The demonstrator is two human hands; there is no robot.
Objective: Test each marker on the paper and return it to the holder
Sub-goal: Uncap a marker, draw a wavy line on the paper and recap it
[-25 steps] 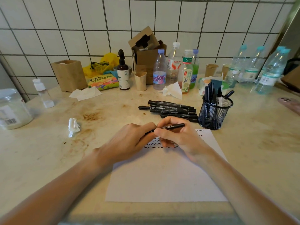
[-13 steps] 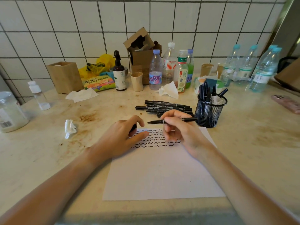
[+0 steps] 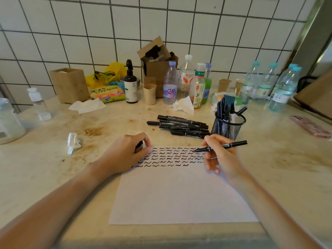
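Note:
A white paper (image 3: 179,194) lies on the counter, its top part covered with rows of black squiggles. My right hand (image 3: 221,157) grips an uncapped black marker (image 3: 224,146) with its tip pointing left, over the paper's upper right corner. My left hand (image 3: 125,153) rests on the paper's upper left corner and pinches the marker's black cap (image 3: 139,145) between thumb and fingers. Behind the paper lies a pile of black markers (image 3: 181,125). A black mesh holder (image 3: 229,127) with several markers in it stands to their right.
Along the tiled wall stand plastic bottles (image 3: 170,85), a brown pump bottle (image 3: 131,85), paper cups (image 3: 149,94) and cardboard boxes (image 3: 69,85). Crumpled tissues (image 3: 73,142) lie to the left, a pink phone (image 3: 309,128) to the right. A glass jar (image 3: 9,121) sits at far left.
Both hands pulled the cap off the marker and moved apart. My left hand went left with the cap; my right hand carried the marker right and lowered its tip toward the paper.

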